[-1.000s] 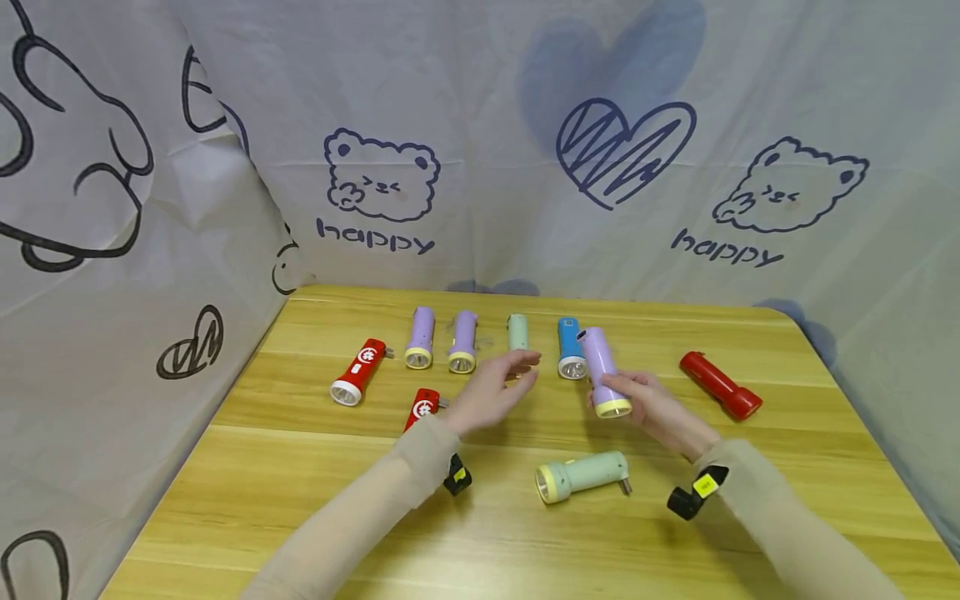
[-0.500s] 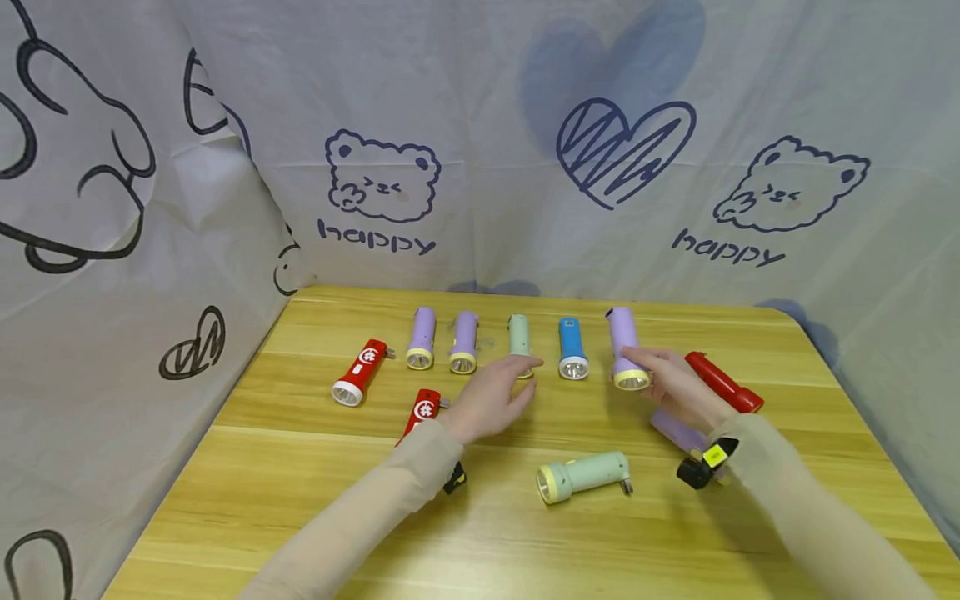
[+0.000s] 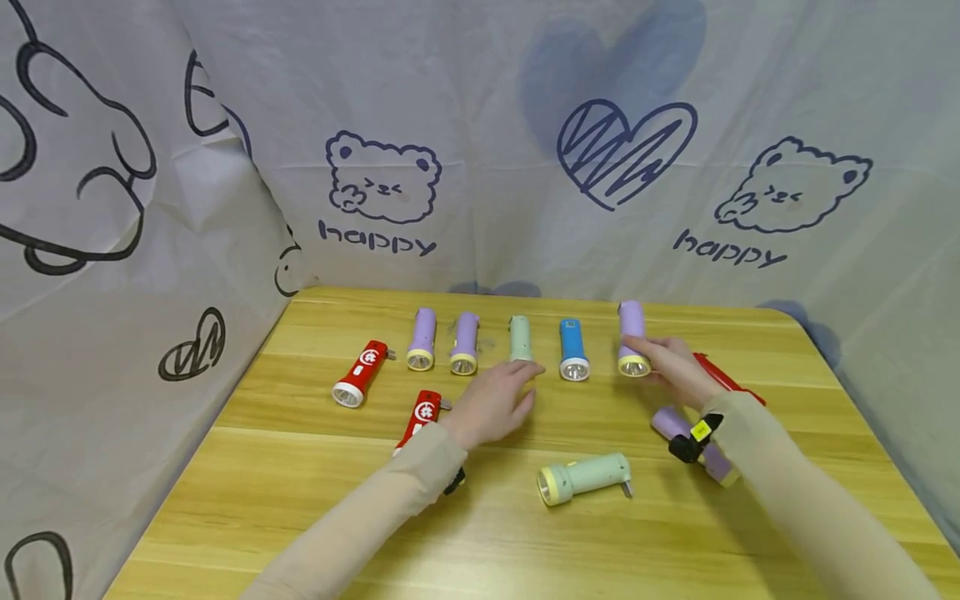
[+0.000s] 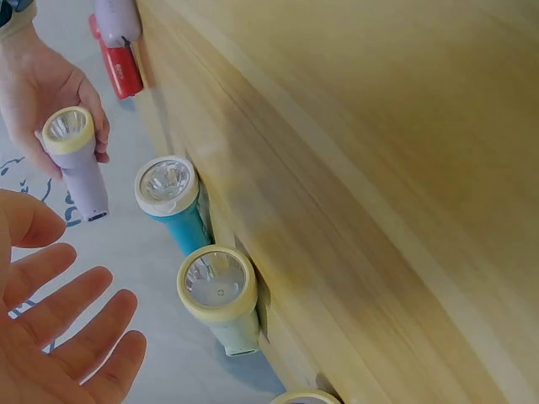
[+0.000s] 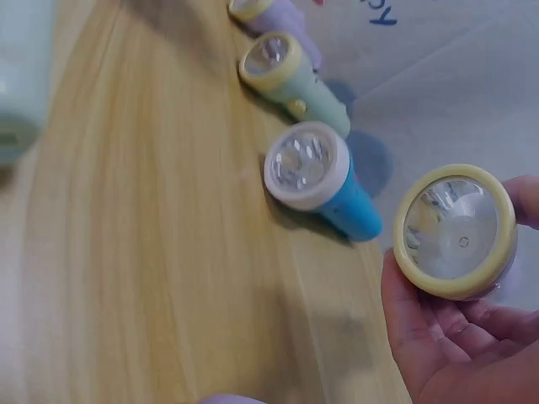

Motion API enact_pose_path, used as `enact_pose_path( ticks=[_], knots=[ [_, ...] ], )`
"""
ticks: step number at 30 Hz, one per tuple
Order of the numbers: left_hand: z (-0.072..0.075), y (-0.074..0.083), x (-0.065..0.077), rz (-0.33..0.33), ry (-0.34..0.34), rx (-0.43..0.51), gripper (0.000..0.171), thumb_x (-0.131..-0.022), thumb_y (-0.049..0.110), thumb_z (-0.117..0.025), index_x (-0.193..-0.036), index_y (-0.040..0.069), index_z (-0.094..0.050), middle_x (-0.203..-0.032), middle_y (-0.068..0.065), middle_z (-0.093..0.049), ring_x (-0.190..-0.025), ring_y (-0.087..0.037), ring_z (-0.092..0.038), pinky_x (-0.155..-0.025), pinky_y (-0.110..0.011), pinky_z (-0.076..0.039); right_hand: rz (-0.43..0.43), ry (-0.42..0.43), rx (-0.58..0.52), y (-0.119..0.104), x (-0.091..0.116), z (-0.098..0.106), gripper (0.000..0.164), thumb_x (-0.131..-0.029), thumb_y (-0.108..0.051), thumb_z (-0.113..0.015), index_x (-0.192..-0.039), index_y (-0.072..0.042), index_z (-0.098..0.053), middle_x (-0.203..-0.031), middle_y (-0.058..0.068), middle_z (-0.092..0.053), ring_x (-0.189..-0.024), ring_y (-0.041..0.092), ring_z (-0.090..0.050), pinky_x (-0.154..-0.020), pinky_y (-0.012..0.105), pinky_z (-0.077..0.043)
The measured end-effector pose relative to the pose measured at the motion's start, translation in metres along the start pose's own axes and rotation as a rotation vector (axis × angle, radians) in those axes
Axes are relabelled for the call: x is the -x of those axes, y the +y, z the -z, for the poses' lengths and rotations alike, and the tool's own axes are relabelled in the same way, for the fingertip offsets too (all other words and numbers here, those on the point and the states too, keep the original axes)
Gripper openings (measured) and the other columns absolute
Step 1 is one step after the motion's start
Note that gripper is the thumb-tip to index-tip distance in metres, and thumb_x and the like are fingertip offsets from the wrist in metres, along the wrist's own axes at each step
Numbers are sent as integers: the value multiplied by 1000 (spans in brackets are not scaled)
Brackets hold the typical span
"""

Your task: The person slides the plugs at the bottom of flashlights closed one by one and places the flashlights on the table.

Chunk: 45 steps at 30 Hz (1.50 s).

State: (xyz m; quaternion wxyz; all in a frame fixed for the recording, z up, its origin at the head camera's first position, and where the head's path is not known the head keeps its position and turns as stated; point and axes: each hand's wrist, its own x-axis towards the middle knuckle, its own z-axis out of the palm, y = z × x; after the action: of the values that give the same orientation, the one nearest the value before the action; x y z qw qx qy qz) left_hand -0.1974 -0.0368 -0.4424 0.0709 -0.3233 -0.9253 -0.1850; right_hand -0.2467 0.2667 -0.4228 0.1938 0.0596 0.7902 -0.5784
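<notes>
My right hand (image 3: 678,372) grips a purple flashlight (image 3: 632,329) with a yellow rim, its lens toward me, to the right of the blue flashlight (image 3: 573,346). In the right wrist view, thumb and fingers curl round the purple flashlight's head (image 5: 455,231). My left hand (image 3: 491,406) is held with fingers spread and nothing in them. It overlaps the lower end of a green flashlight (image 3: 520,336) in the head view. The left wrist view shows that hand's spread fingers (image 4: 80,328) beside the green flashlight (image 4: 221,295) and the blue one.
Two purple flashlights (image 3: 465,342) and two red flashlights (image 3: 360,375) lie on the left. A green flashlight (image 3: 585,478) lies sideways in front. Another purple flashlight (image 3: 667,421) and a red one (image 3: 727,379) lie partly hidden by the right arm. Behind the table (image 3: 480,533) hangs a printed cloth (image 3: 480,167).
My right hand has carried the purple flashlight right and toward the back, turning it to line up with the row. The left hand has barely moved.
</notes>
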Motion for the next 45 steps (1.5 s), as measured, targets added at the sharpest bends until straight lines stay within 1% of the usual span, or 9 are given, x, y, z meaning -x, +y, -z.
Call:
enact_pose_path(
  ticks=[3,6,13,17,23,29,34,39,45],
  knots=[
    [-1,0,0,1,-13,-29,38,-104,23,-52,-140,12,-57,-142,-7,-62,-129,-25,-61,-109,-39,-50,-3,33,97,0,-3,0,87,-99,-55,-55,-152,9,-31,-142,20,-47,-113,17,-54,-106,35,-49],
    [-2,1,0,3,-29,-51,39,-103,22,-53,-141,12,-57,-142,-7,-61,-129,-26,-61,-110,-39,-50,-3,76,200,1,-8,0,85,-98,-56,-55,-147,10,-38,-138,22,-51,-114,22,-54,-104,39,-49],
    [-5,0,-1,-8,-41,-67,40,-103,21,-54,-141,10,-57,-142,-8,-61,-129,-26,-61,-110,-39,-49,39,122,328,8,-18,2,58,-97,-50,-60,-113,6,-62,-92,4,-60,-82,16,-55,-76,34,-54],
    [-6,0,-1,-19,-38,-72,39,-103,21,-55,-140,10,-58,-141,-7,-62,-128,-25,-61,-109,-38,-50,42,123,361,12,-21,2,50,-96,-46,-62,-101,4,-62,-82,2,-60,-77,17,-54,-69,31,-52],
    [-6,0,-1,-17,-52,-76,39,-103,23,-53,-140,10,-58,-142,-7,-62,-130,-24,-60,-110,-38,-49,-2,141,479,17,-26,4,57,-95,-50,-61,-107,5,-59,-97,11,-58,-86,22,-54,-70,28,-50],
    [-8,0,-2,-27,-55,-83,39,-102,21,-56,-139,9,-58,-141,-7,-62,-129,-24,-61,-110,-38,-49,11,149,610,19,-27,7,63,-96,-50,-59,-113,10,-58,-98,16,-58,-84,24,-53,-66,27,-45],
    [-10,1,-2,-32,-48,-76,39,-102,21,-57,-139,10,-58,-139,-7,-63,-128,-23,-61,-109,-37,-50,25,147,668,19,-27,10,68,-96,-50,-58,-123,12,-55,-102,19,-59,-87,26,-53,-69,29,-43],
    [-11,2,-2,-27,-56,-64,39,-102,21,-57,-139,9,-58,-140,-7,-62,-129,-23,-60,-109,-38,-50,48,161,716,19,-29,11,61,-97,-46,-58,-120,11,-57,-95,17,-59,-80,26,-54,-65,29,-43],
    [-12,3,-2,-15,-68,-43,39,-102,21,-56,-140,10,-57,-141,-7,-61,-131,-23,-59,-110,-38,-49,58,191,763,19,-29,12,62,-97,-45,-57,-122,12,-57,-100,21,-61,-82,27,-55,-68,31,-44]
  ],
)
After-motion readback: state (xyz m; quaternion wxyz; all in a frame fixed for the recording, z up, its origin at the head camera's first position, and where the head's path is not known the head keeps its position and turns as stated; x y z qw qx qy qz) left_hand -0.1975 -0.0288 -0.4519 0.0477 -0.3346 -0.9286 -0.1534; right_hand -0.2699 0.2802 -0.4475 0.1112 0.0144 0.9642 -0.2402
